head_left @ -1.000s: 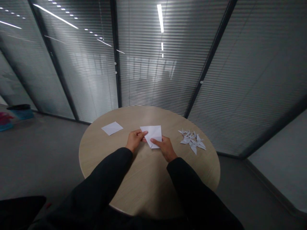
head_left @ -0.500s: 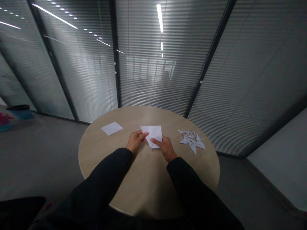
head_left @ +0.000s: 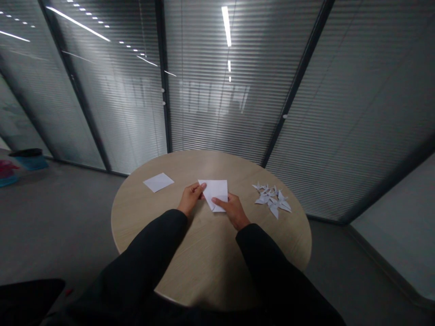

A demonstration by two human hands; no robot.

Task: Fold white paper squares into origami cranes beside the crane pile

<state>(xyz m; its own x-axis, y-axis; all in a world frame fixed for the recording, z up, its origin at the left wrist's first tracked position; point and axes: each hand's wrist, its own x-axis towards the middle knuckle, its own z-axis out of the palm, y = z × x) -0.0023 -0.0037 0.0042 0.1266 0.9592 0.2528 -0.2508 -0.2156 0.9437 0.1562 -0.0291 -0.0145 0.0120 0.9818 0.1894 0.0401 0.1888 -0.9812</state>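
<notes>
A white sheet of paper (head_left: 215, 190) lies near the middle of a round wooden table (head_left: 204, 253). My left hand (head_left: 190, 199) pinches its left edge, with the fingers closed on the paper. My right hand (head_left: 231, 209) holds the sheet's near corner, thumb on top. Both arms wear dark sleeves.
A second white paper square (head_left: 158, 182) lies flat to the left. Several folded white paper cranes (head_left: 272, 199) sit in a pile to the right. Glass walls with blinds stand behind the table. A blue bin (head_left: 29, 158) stands on the floor far left.
The sheet has shifted slightly left and toward me, and both hands have moved with it by a small amount.
</notes>
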